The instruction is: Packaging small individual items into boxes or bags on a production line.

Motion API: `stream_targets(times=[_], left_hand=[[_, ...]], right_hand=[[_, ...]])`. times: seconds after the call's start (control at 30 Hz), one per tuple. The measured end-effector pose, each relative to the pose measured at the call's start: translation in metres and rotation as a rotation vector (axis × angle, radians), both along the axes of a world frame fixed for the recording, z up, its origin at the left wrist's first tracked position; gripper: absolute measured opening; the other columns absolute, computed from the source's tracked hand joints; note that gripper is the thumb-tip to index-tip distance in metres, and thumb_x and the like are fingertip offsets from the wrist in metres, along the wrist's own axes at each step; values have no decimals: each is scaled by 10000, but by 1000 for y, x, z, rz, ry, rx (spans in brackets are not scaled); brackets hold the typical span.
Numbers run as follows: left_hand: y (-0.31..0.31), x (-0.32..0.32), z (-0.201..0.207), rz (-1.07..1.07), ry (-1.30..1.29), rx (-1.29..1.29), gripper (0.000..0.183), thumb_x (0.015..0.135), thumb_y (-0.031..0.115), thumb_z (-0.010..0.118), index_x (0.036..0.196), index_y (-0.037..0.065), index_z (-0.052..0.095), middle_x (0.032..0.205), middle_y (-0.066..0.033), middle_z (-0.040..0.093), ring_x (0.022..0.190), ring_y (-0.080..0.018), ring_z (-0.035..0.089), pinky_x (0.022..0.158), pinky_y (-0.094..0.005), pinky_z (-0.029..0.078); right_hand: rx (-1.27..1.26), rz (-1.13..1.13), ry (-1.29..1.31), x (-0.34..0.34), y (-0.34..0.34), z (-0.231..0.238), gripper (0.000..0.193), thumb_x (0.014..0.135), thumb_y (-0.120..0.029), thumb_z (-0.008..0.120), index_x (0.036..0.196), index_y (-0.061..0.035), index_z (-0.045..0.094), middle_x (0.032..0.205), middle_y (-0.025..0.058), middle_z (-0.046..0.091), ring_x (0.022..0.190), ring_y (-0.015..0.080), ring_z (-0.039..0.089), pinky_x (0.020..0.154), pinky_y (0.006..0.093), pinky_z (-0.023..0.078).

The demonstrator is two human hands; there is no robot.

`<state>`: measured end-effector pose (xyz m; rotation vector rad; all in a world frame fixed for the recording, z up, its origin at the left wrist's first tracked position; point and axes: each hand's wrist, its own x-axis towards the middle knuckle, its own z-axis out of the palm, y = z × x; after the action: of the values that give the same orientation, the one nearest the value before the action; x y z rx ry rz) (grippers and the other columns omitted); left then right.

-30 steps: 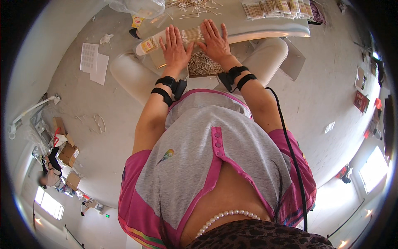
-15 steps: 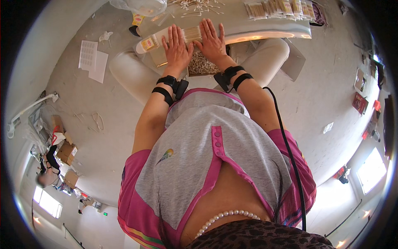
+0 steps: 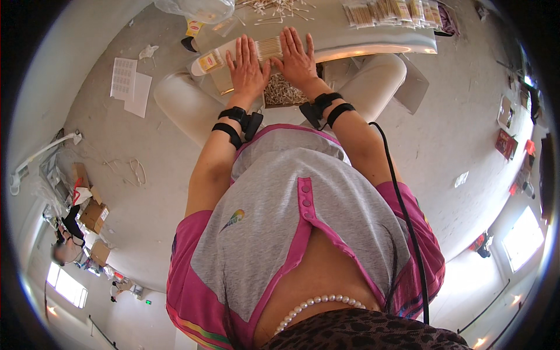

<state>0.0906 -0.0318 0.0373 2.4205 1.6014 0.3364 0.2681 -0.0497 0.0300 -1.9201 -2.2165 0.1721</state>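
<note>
The right hand (image 3: 298, 64) has edged nearer the left hand (image 3: 248, 73), both with fingers (image 3: 245, 51) outstretched over cotton swabs (image 3: 268, 48).

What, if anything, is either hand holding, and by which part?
No grip shows: the left hand and right hand lie flat and open, a row of cotton swabs visible between them. What lies beneath the hands is hidden.

Table (image 3: 356, 38): pale, near edge shiny. Loose swabs (image 3: 279, 8) scattered at far middle; packs (image 3: 392, 13) bunched in a row at far right; clear bag (image 3: 201, 7) at far left. White strip (image 3: 198, 69) along near edge, yellow-labelled pack (image 3: 210, 60) by its left end.

Floor (image 3: 452, 116): pale grey. Left, two sheets (image 3: 122, 79), overlapping; crumpled scrap (image 3: 148, 52) near them; thin cord (image 3: 139, 173), looped, well apart. Right, small white scrap (image 3: 461, 179).
</note>
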Motion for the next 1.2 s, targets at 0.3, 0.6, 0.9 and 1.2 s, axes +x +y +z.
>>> stream_targets(times=[0.3, 0.6, 0.9, 1.2], left_hand=[[2, 0, -2, 6, -1, 5, 832, 996, 497, 478, 1595, -25, 233, 1698, -175, 152, 1586, -304, 67, 1240, -578, 22], [-9, 1, -2, 28, 53, 2, 854, 1002, 531, 467, 1582, -53, 239, 1687, -203, 158, 1582, -327, 68, 1228, -605, 39], [-8, 2, 3, 0, 8, -1, 822, 1009, 498, 466, 1596, -25, 225, 1698, -176, 139, 1584, -311, 71, 1223, -618, 33], [-6, 3, 6, 16, 18, 18, 871, 986, 512, 514, 1611, -1, 190, 1695, -166, 162, 1580, -313, 100, 1227, -603, 48]], right_hand=[[11, 3, 121, 2, 2, -1, 787, 1036, -549, 422, 1603, -30, 253, 1681, 123, 230, 1575, 267, 142, 1253, 578, 32], [29, 28, 150, 6, -2, -1, 798, 1028, -542, 446, 1603, -26, 243, 1680, 109, 234, 1574, 252, 146, 1252, 585, 35], [15, 12, 107, 1, -1, 0, 780, 1019, -511, 462, 1601, -34, 261, 1684, 101, 229, 1575, 243, 143, 1248, 598, 31], [47, 21, 265, 10, -2, 2, 776, 1020, -489, 484, 1610, -50, 238, 1684, 103, 227, 1571, 256, 157, 1260, 554, 51]])
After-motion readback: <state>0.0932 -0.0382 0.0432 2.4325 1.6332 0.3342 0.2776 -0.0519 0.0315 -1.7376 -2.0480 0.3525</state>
